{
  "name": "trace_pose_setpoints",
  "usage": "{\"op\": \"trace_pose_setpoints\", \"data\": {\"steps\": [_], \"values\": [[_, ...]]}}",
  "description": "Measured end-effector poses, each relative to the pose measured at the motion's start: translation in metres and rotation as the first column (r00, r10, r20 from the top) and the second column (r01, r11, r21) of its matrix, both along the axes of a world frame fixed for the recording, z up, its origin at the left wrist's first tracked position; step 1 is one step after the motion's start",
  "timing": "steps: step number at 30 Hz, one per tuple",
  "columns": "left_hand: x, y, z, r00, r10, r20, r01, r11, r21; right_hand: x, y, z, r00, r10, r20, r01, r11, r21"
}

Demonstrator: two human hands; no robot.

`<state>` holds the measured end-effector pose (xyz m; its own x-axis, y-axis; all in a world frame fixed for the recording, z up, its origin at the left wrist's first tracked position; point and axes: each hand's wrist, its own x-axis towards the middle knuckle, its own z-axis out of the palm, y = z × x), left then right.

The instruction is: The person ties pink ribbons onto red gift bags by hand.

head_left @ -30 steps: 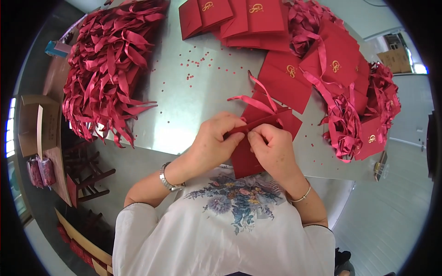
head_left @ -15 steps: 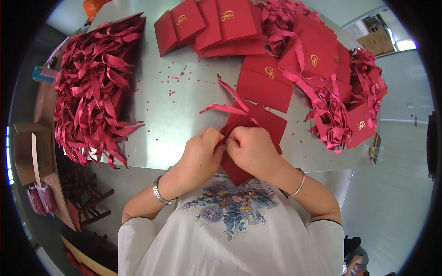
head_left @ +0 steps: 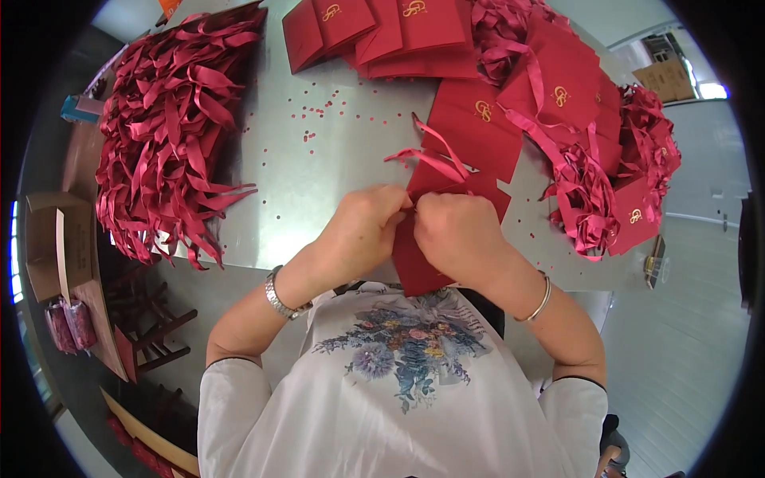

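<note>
The red bag lies between the hands at the table's near edge, its long axis running toward the torso, ribbon beyond. The left hand pinches its top; the right hand, nearer, curls over it (fingertips hidden, so its hold cannot be told).

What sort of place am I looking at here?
Probably a packing workshop or small factory room: heaps of red ribbons and folded red paper bags lie on a metallic-looking table, with small red dots scattered across it.
</note>
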<state>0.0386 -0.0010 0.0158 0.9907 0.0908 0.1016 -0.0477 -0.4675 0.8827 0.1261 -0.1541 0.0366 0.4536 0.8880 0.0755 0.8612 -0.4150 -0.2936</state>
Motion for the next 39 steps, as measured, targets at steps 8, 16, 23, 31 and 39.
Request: {"op": "trace_pose_setpoints", "data": {"steps": [8, 16, 23, 31, 39], "values": [[0.005, 0.002, -0.010, 0.986, 0.022, -0.164, -0.030, 0.999, -0.046, -0.008, 0.001, -0.024, 0.910, -0.255, -0.327, 0.296, 0.951, 0.084], [0.005, 0.004, -0.012, 0.985, 0.047, -0.169, -0.049, 0.999, -0.008, -0.003, 0.003, -0.032, 0.804, -0.252, -0.538, 0.389, 0.908, 0.156], [-0.005, 0.006, -0.013, 0.999, -0.030, -0.030, 0.026, 0.993, -0.115, -0.011, -0.002, -0.025, 0.905, -0.182, -0.384, 0.298, 0.916, 0.268], [0.011, 0.021, -0.005, 0.998, 0.022, 0.064, -0.021, 1.000, -0.017, -0.017, -0.012, -0.034, 0.935, -0.134, -0.329, 0.250, 0.907, 0.339], [0.032, 0.021, 0.004, 0.912, -0.404, -0.067, 0.398, 0.837, 0.376, -0.023, -0.017, -0.036, 0.973, -0.105, -0.206, 0.188, 0.878, 0.441]]}}
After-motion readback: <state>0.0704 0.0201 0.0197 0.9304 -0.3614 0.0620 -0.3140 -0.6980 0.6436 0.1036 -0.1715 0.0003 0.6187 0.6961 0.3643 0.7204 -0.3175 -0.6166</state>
